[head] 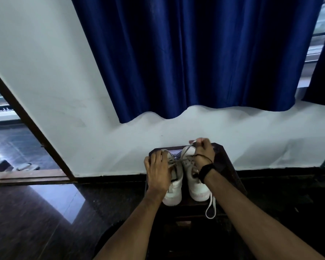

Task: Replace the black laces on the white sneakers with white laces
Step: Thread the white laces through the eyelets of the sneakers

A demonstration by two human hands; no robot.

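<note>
Fig. Two white sneakers [184, 177] stand side by side, heels toward the viewer, on a small dark worktop [225, 166] set against the wall, at 6 o'clock of frame centre. A white lace [178, 160] crosses the upper eyelets of the pair; one end runs up toward 12 o'clock into the right hand [204, 153], whose fingers are curled and pinch it above the right shoe's toe. Left hand [158, 170] lies over the left shoe, fingers bent down over its top w/ a lace strand passing at the fingertips; whether it actually grips the strand cannot be told. A second white lace loop [211, 207] hangs off the worktop's near edge at 5 o'clock of the right shoe's heel. A dark cord [145, 186] drops beside the left shoe at its 9 o'clock. Right wrist carries a black band [205, 170] and a thin black thread. Behind: white wall [45, 72], blue curtain [195, 57] at 12 o'clock, door frame [26, 117] at 9 o'clock, glossy dark floor [36, 212] below.
</note>
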